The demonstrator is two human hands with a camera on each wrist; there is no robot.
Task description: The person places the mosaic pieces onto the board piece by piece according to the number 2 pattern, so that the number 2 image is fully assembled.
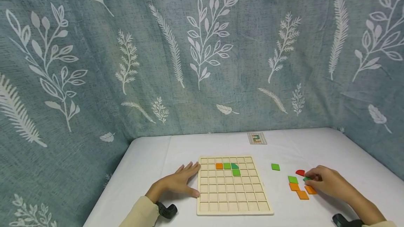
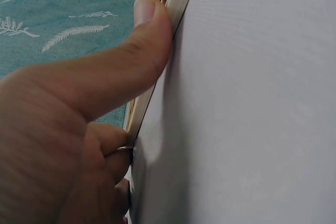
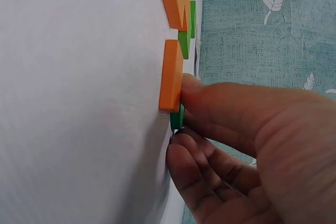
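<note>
My left hand (image 1: 181, 181) lies flat with spread fingers at the left edge of a wooden grid board (image 1: 221, 198). Its thumb (image 2: 149, 35) presses against the board's side in the left wrist view. Over at the right, my right hand (image 1: 329, 182) pinches a dark green tile (image 3: 177, 118) between thumb and fingers, low on the white cloth; most of its shape is hidden. Close to those fingers lie a red tile (image 1: 300, 172) and an orange tile (image 1: 310, 190). In the board's upper cells sit an orange tile (image 1: 219, 166), two light green tiles (image 1: 236, 172) and a dark green quarter-circle tile (image 1: 234, 166).
Left of the right hand are a light green tile (image 1: 293, 179) and two more orange tiles (image 1: 303, 195). Another light green tile (image 1: 275, 167) lies apart, nearer the board. A small pattern card (image 1: 257, 138) rests at the back, before a leaf-patterned curtain (image 1: 202, 108).
</note>
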